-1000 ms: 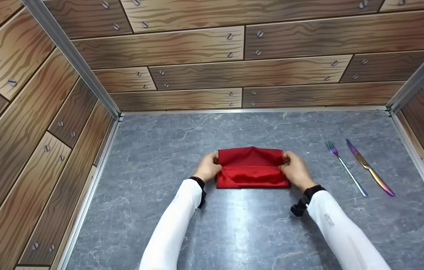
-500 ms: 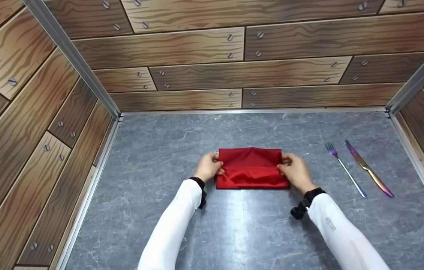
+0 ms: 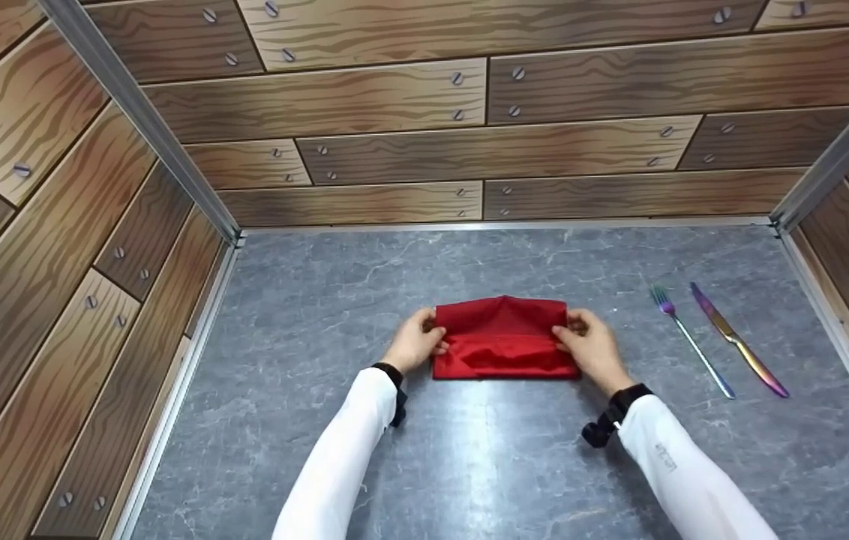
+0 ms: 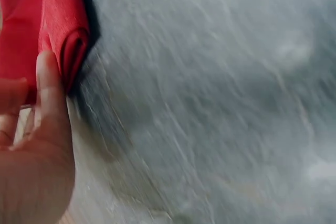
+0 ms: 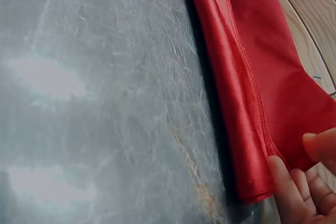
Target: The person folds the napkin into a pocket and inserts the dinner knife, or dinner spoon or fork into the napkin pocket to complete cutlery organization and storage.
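A folded red cloth (image 3: 503, 337) lies on the grey surface in the head view, its far part raised between both hands. At its left edge the left hand (image 3: 415, 341) pinches the cloth; in the left wrist view a finger of that hand (image 4: 39, 156) touches the rolled end of the cloth (image 4: 65, 19). The right hand (image 3: 593, 346) pinches the right edge. In the right wrist view the right hand (image 5: 310, 182) has its thumb on the raised flap and a fingertip at the end of the rolled near part of the cloth (image 5: 231, 87).
To the right of the right hand lie a fork (image 3: 691, 341) and a knife (image 3: 739, 341) with rainbow-coloured metal, side by side on the grey surface (image 3: 304, 300). Wood-patterned walls (image 3: 394, 157) with metal edging stand at the back, left and right.
The cloth's far edge dipped slightly, then rose a little between the hands. Both hands keep their hold at nearly the same places.
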Available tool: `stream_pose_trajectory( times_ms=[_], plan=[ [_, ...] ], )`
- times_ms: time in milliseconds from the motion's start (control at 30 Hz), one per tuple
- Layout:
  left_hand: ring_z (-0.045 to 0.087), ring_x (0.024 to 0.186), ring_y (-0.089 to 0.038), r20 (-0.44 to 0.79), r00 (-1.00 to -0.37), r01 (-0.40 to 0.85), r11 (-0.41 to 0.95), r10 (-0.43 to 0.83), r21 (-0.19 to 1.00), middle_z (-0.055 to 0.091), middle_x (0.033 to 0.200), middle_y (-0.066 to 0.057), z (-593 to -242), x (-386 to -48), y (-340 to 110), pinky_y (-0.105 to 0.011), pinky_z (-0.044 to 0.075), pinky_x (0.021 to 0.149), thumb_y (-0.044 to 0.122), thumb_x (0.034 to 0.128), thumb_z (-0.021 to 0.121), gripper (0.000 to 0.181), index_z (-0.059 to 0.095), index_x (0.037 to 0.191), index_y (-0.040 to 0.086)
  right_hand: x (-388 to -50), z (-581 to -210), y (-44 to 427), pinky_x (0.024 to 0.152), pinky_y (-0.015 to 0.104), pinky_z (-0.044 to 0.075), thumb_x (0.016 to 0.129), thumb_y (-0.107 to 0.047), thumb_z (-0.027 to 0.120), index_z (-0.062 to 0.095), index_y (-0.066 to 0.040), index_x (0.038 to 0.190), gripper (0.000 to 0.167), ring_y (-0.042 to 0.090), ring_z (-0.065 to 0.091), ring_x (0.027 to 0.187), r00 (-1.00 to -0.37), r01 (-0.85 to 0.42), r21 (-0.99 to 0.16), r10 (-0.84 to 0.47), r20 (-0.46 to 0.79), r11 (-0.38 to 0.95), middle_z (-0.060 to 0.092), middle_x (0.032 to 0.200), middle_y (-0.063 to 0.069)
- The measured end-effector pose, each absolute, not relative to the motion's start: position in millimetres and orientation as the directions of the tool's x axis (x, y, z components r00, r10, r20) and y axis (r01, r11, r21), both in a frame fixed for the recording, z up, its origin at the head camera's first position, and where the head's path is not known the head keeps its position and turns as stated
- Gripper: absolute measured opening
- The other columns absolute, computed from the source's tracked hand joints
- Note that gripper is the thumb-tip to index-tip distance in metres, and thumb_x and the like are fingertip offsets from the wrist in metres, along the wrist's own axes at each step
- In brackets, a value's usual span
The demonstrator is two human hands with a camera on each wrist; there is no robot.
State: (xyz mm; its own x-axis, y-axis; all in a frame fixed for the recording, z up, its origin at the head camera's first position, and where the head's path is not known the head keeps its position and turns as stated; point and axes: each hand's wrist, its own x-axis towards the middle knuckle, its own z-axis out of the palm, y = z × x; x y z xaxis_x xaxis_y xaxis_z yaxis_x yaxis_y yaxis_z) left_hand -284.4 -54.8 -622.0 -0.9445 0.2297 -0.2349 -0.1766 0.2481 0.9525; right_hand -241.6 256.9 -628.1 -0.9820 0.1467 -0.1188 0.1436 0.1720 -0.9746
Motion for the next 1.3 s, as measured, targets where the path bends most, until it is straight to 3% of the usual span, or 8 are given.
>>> stream_pose_trajectory(
  times_ms=[233,433,567,700,800,1000,1300],
  plan=[
    [0.072,0.082,-0.028,-0.222,-0.926,-0.130,0.295,0.305,0.947,0.063,0.115,-0.018,-617.7,-280.6,-61.7,-0.034,0.062,0.070,0.010,0.1060,0.055,0.028,0.051,0.133,0.005,-233.1,-624.3,263.9,0.074,0.020,0.052,0.094,-0.012,0.074,0.059,0.003,0.109,0.027,0.012,0.061,0.087,-0.993,0.106,-0.940,0.075,-0.086,0.323,0.063,0.099,0.012],
    [0.070,0.074,-0.018,-0.150,-0.927,0.020,0.444,0.344,0.896,0.063,0.108,-0.012,-621.2,-272.1,-68.3,-0.026,0.054,0.056,0.007,0.1013,0.057,0.018,0.060,0.119,0.008,-222.3,-629.8,276.0,0.077,0.023,0.048,0.092,-0.009,0.073,0.057,-0.002,0.106,0.023,0.018,0.057,0.092,-0.999,0.049,-0.903,0.009,-0.050,0.427,0.063,0.103,0.012],
    [0.062,0.078,-0.012,-0.052,-0.918,0.196,0.563,0.394,0.803,0.057,0.109,-0.004,-620.1,-269.2,-71.9,-0.026,0.052,0.068,0.004,0.0907,0.061,0.017,0.063,0.106,0.010,-218.6,-634.9,283.6,0.082,0.020,0.049,0.086,0.009,0.066,0.054,0.002,0.122,0.038,0.019,0.059,0.096,-0.999,-0.031,-0.915,-0.033,0.019,0.402,0.061,0.109,0.016],
    [0.057,0.091,-0.015,-0.002,-0.889,0.317,0.619,0.458,0.719,0.057,0.105,0.000,-615.3,-269.4,-76.1,-0.031,0.049,0.084,0.009,0.0854,0.067,0.018,0.064,0.102,0.014,-219.4,-636.2,287.0,0.089,0.018,0.050,0.086,0.014,0.064,0.059,0.000,0.132,0.048,0.022,0.061,0.106,-0.982,-0.185,-0.865,-0.118,0.146,0.466,0.060,0.121,0.016],
    [0.054,0.097,-0.015,-0.002,-0.859,0.382,0.644,0.512,0.663,0.056,0.104,0.003,-612.8,-268.7,-80.1,-0.032,0.047,0.087,0.019,0.0877,0.074,0.017,0.064,0.102,0.017,-219.2,-636.1,287.6,0.095,0.023,0.050,0.088,0.009,0.069,0.066,-0.005,0.127,0.042,0.024,0.061,0.113,-0.958,-0.286,-0.775,-0.178,0.224,0.564,0.062,0.125,0.012],
    [0.057,0.101,-0.013,0.003,-0.816,0.457,0.642,0.578,0.615,0.057,0.112,0.004,-615.4,-263.2,-85.1,-0.031,0.049,0.091,0.029,0.0882,0.082,0.026,0.064,0.103,0.017,-213.4,-638.8,286.2,0.097,0.048,0.049,0.081,0.005,0.079,0.066,-0.008,0.124,0.046,0.030,0.062,0.115,-0.905,-0.424,-0.622,-0.281,0.320,0.658,0.064,0.122,0.010],
    [0.057,0.122,-0.021,0.037,-0.765,0.565,0.641,0.644,0.520,0.060,0.131,-0.003,-620.9,-260.4,-87.4,-0.033,0.046,0.103,0.024,0.0890,0.082,0.022,0.068,0.105,0.016,-215.9,-640.6,286.7,0.091,0.050,0.053,0.075,0.011,0.078,0.064,-0.011,0.092,0.031,0.032,0.064,0.108,-0.886,-0.460,-0.579,-0.313,0.341,0.673,0.064,0.116,0.011]
  ],
)
